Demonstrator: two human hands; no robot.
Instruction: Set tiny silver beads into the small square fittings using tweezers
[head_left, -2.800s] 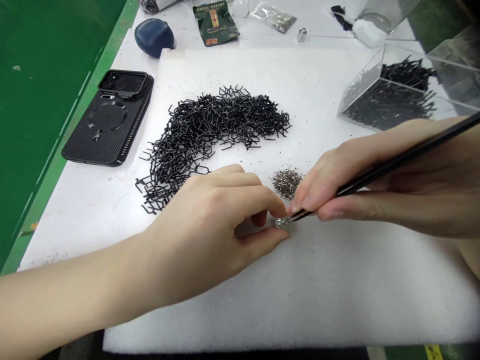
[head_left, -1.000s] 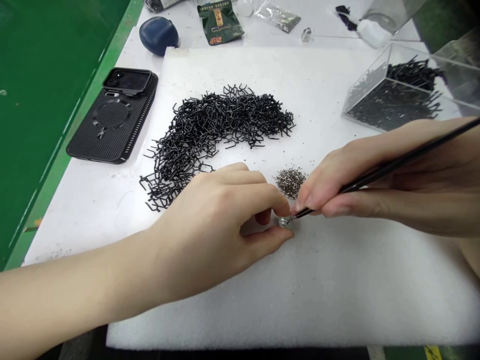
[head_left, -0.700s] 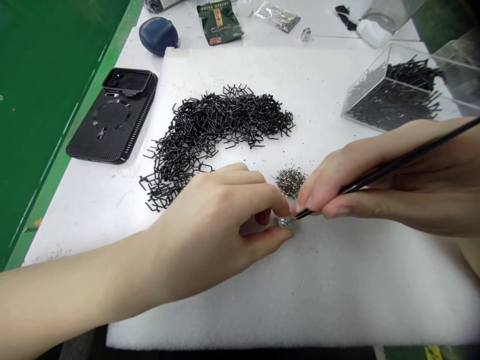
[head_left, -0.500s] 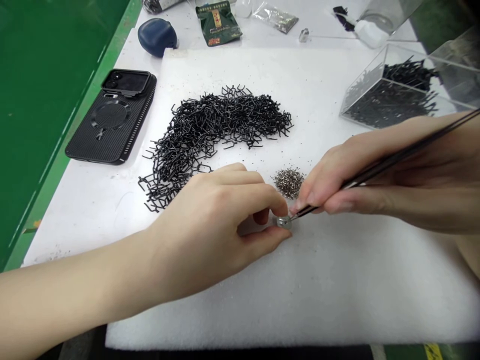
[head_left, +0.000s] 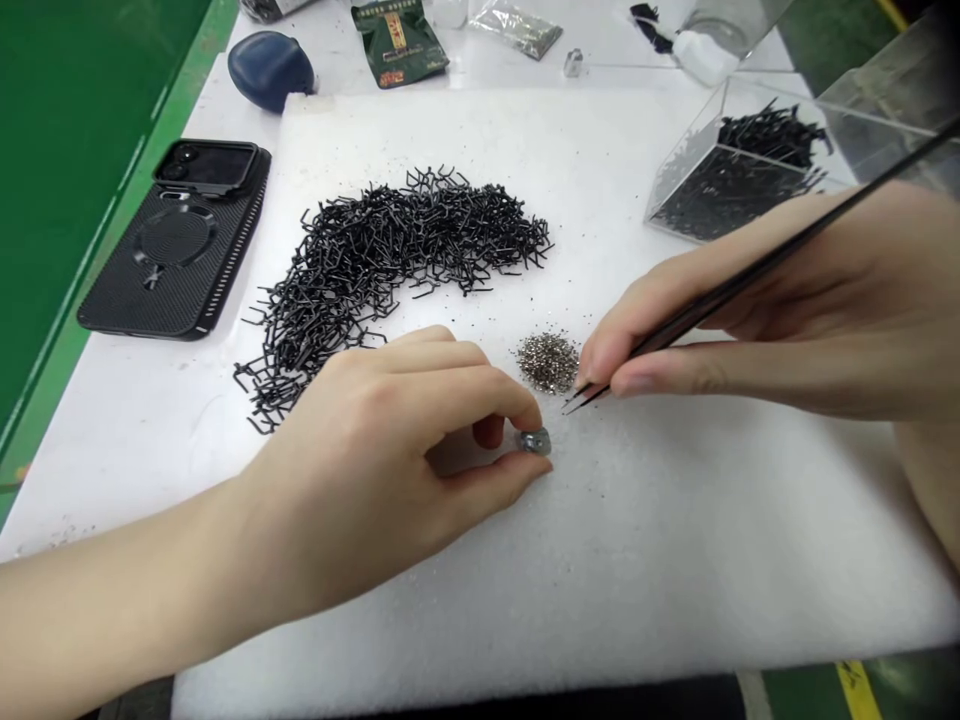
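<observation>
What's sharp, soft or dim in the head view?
Head view: the black bent pieces and phone look fairly crisp; the foam pad blurs toward its lower right; the frame's upper right corner darkens; the metal part glints, its fine detail too small to read.

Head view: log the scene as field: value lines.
left hand: pinches small metal piece
right hand: holds black tweezers, tips slightly apart, clear of the metal piece
near right hand: pile of silvery bits
beyond left hand: curved heap of bent black pieces
right rear: clear box with black strips
work surface: white foam sheet
phone: black, camera side up, left of foam sheet
</observation>
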